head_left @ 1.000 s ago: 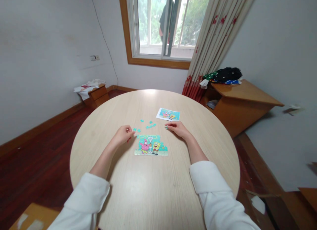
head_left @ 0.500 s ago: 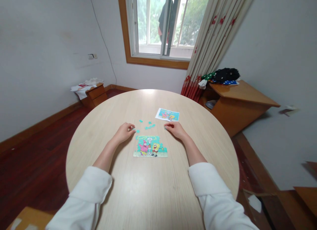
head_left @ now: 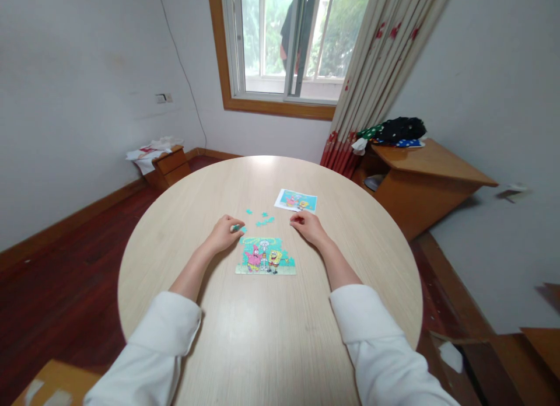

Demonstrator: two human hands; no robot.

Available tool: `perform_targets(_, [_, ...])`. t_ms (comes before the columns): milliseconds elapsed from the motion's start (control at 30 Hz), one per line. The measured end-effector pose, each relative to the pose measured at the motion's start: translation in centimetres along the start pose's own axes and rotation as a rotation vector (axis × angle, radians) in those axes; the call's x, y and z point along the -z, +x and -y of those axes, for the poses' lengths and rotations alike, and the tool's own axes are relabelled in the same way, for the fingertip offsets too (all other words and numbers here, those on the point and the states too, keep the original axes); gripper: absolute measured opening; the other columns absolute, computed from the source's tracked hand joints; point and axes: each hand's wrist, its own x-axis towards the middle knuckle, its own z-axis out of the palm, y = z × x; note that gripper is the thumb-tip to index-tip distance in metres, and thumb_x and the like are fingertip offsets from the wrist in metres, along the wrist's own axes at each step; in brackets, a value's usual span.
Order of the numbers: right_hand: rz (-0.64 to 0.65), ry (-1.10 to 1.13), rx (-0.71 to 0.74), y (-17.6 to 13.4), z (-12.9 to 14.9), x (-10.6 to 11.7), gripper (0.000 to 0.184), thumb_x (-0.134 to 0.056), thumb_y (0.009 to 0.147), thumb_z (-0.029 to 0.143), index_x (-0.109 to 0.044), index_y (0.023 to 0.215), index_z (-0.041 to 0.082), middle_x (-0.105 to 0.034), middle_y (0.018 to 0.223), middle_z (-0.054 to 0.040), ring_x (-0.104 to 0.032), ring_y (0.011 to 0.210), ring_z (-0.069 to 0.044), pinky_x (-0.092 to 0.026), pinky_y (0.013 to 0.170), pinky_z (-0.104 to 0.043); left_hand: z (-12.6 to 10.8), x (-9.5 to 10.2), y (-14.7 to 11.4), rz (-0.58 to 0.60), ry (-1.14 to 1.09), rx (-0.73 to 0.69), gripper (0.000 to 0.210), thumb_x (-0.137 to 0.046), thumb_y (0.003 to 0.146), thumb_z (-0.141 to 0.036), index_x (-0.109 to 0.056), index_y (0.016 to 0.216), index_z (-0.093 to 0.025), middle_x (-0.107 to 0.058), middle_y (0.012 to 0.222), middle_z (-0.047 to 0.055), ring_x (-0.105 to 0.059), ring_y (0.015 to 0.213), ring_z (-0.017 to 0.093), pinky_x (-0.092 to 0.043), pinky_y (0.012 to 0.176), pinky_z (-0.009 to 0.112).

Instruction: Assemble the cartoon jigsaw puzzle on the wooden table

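A partly assembled jigsaw puzzle (head_left: 265,256) lies on the round table, showing a pink starfish, a pale figure and a yellow sponge character. Its upper right part is open, with a stepped edge. My left hand (head_left: 226,233) is beyond its upper left corner, thumb and forefinger curled round a teal puzzle piece (head_left: 237,227) low at the tabletop. My right hand (head_left: 307,226) hovers past the upper right side in a pinch; whatever its fingertips hold is too small to make out. Several loose teal pieces (head_left: 265,222) lie between the hands.
A printed reference picture (head_left: 297,200) lies just beyond my right hand. Past the round table (head_left: 262,336) are a wooden desk (head_left: 433,167) with cloth on it at the right and a small cabinet (head_left: 172,164) at the left. A person (head_left: 287,32) shows through the window.
My left hand has shifted slightly right, closing over the teal pieces beside the puzzle. My right hand stays almost where it was, still pinched. The view has tilted a little.
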Motion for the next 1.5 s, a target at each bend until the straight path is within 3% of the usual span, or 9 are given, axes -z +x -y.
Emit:
perform_targets(567, [-0.018,0.011,0.006,0.0,0.0,-0.1,0.002,-0.061,0.066,0.019,-0.061,0.066,0.017,-0.060,0.073,-0.0012,-0.056,0.070,-0.015,-0.045,0.072,-0.030,0.0,0.1,0.9,0.050,0.160,-0.013,0.014,-0.059,0.070,-0.020,-0.063,0.084,-0.018,-0.058,0.089,0.006,-0.055,0.086,0.021,-0.042,0.079,0.032])
perform_targets(800, [-0.017,0.009,0.008,0.1,-0.4,-0.2,0.004,-0.061,0.067,0.021,-0.062,0.067,0.017,-0.062,0.072,-0.0016,-0.057,0.069,-0.015,-0.045,0.070,-0.030,-1.1,0.2,0.1,0.044,0.122,0.015,0.007,-0.055,0.071,-0.016,-0.059,0.076,-0.018,-0.062,0.082,0.004,-0.057,0.080,0.020,-0.039,0.075,0.033])
perform_targets(1033, [-0.018,0.026,0.016,0.2,-0.9,-0.3,0.005,-0.061,0.066,0.022,-0.062,0.066,0.017,-0.063,0.073,-0.0016,-0.057,0.069,-0.015,-0.045,0.070,-0.030,-1.8,0.2,-0.4,0.009,0.040,0.018,0.012,-0.056,0.071,-0.015,-0.058,0.082,-0.019,-0.065,0.079,0.001,-0.057,0.079,0.019,-0.037,0.077,0.033])
perform_targets(1300, [-0.019,0.031,-0.002,0.1,-0.8,-0.2,0.006,-0.061,0.065,0.024,-0.062,0.066,0.017,-0.063,0.071,-0.0015,-0.056,0.067,-0.014,-0.045,0.069,-0.029,-1.8,-0.1,-0.8,-0.053,0.065,0.003,0.018,-0.058,0.073,-0.015,-0.059,0.090,-0.019,-0.065,0.089,0.003,-0.058,0.081,0.019,-0.034,0.085,0.038])
perform_targets(1500, [-0.016,0.026,-0.026,0.0,-0.4,-0.1,0.007,-0.061,0.065,0.024,-0.062,0.067,0.017,-0.063,0.072,-0.0021,-0.057,0.068,-0.015,-0.045,0.070,-0.030,-1.6,0.0,-1.0,-0.062,-0.034,-0.032,0.008,-0.056,0.074,-0.022,-0.063,0.075,-0.018,-0.064,0.078,0.003,-0.058,0.076,0.018,-0.041,0.078,0.034])
